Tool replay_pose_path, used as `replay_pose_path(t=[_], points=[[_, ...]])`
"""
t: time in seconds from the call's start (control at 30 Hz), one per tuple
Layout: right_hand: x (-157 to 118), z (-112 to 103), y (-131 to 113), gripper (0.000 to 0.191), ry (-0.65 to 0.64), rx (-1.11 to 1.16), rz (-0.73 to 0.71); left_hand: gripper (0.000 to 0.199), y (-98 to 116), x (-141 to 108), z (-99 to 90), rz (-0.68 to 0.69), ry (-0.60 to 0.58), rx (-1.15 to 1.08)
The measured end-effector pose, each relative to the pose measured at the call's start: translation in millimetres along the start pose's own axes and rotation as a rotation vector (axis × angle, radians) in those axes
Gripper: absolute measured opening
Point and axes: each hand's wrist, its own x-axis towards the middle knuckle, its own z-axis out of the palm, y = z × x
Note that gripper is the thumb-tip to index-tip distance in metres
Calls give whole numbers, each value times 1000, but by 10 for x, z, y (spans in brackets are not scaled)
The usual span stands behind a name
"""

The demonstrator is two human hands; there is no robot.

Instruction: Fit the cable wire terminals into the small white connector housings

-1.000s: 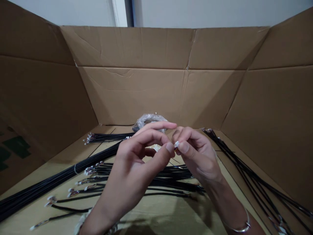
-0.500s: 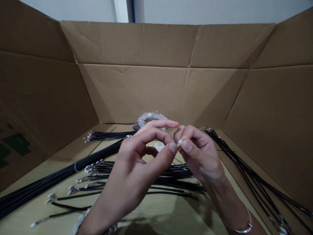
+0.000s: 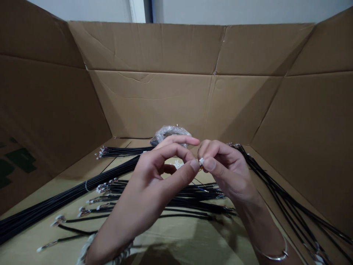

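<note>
My right hand (image 3: 230, 171) pinches a small white connector (image 3: 201, 161) between thumb and forefinger. Short coloured wires (image 3: 202, 168), one of them yellow, come out of its lower side. At those wires the thumb and forefinger of my left hand (image 3: 162, 173) are pressed together, with the other fingers raised and curved. The fingertips hide most of the wires. Below the hands, a thin loose wire with a blue part (image 3: 202, 189) shows above several black cables (image 3: 190, 204) with white connectors at their left ends.
A tied bundle of black cables (image 3: 68, 195) lies at the left, a shorter bundle (image 3: 124, 151) behind it. More black cables (image 3: 275, 184) run along the right. Small white pieces (image 3: 178, 164) and a clear plastic bag (image 3: 168, 133) lie farther back. Cardboard walls (image 3: 154, 95) enclose the surface.
Both hands stay together at the connector, which has turned slightly and shifted a little left and down. The view has moved slightly. Nothing was let go.
</note>
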Motion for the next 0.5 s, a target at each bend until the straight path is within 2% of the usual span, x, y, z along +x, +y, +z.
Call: replay_pose_path(t=[0.13, 0.23, 0.37, 0.43, 0.5], points=[[45, -45, -54, 25, -32, -147, -64, 19, -9, -2, -6, -5, -17, 32], [76, -95, -90, 22, -54, -249, -112, 18, -17, 7, 7, 61, -11, 114], [77, -136, -165, 21, 45, -394, -25, 13, -65, 22, 45, 294, 50, 359], [62, -136, -222, 28, 79, -432, 42, 12, -106, 29, 69, 422, 78, 513], [43, -128, -281, 38, 59, -446, 99, 14, -145, 31, 93, 532, 100, 627]])
